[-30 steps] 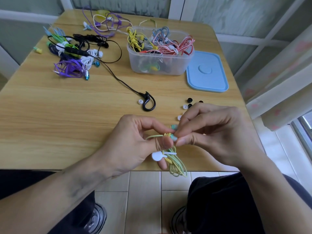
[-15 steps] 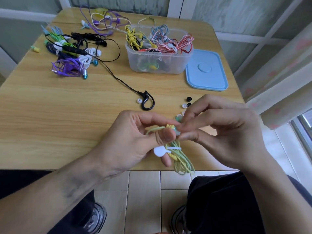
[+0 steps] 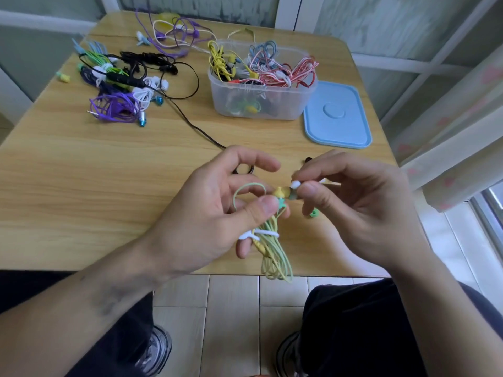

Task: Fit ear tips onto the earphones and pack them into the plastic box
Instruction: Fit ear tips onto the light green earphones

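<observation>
- While no writing is readable, a green earphone bundle [image 3: 272,240] is being pinched by the left hand [image 3: 217,213].
- A white ear tip [image 3: 296,184] is being pinched by the right hand [image 3: 362,202] against the earbud [image 3: 281,192].

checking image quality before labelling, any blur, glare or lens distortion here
Head view: soft, even daylight, no harsh glare; wide-angle lens bows the table edge; the white ear tip pinched by the right hand is slightly soft; the left hand looks sharp.
</observation>
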The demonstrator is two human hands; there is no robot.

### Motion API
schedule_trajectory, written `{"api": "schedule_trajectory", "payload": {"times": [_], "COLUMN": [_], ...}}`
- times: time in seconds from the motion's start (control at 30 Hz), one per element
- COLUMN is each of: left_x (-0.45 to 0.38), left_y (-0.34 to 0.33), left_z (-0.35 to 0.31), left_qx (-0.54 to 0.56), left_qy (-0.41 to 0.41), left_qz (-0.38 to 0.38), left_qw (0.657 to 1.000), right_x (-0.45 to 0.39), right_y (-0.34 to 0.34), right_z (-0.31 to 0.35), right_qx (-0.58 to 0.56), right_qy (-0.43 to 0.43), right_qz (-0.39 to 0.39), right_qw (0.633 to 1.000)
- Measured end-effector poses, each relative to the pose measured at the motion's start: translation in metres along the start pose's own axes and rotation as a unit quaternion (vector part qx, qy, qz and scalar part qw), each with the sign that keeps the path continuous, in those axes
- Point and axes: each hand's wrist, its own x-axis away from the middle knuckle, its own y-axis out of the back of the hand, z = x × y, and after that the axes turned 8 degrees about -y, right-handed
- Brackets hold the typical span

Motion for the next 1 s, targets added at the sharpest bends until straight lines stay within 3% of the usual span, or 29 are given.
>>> {"api": "schedule_trajectory", "payload": {"times": [0.3, 0.43, 1.0], "left_x": [-0.002, -0.003, 0.0], "left_y": [0.002, -0.001, 0.0], "left_z": [0.003, 0.003, 0.011], "left_qx": [-0.004, 0.004, -0.069], "left_qy": [0.048, 0.068, -0.053], "left_qz": [0.002, -0.032, -0.084], "left_qw": [0.999, 0.997, 0.993], "right_x": [0.002, 0.002, 0.0], "right_y": [0.0, -0.001, -0.007], "right_z": [0.004, 0.006, 0.006], "right_qx": [0.017, 0.003, -0.072], "right_qy": [-0.042, -0.045, -0.056], "right_qz": [0.014, 0.006, 0.009], "right_qw": [0.999, 0.999, 0.996]}}
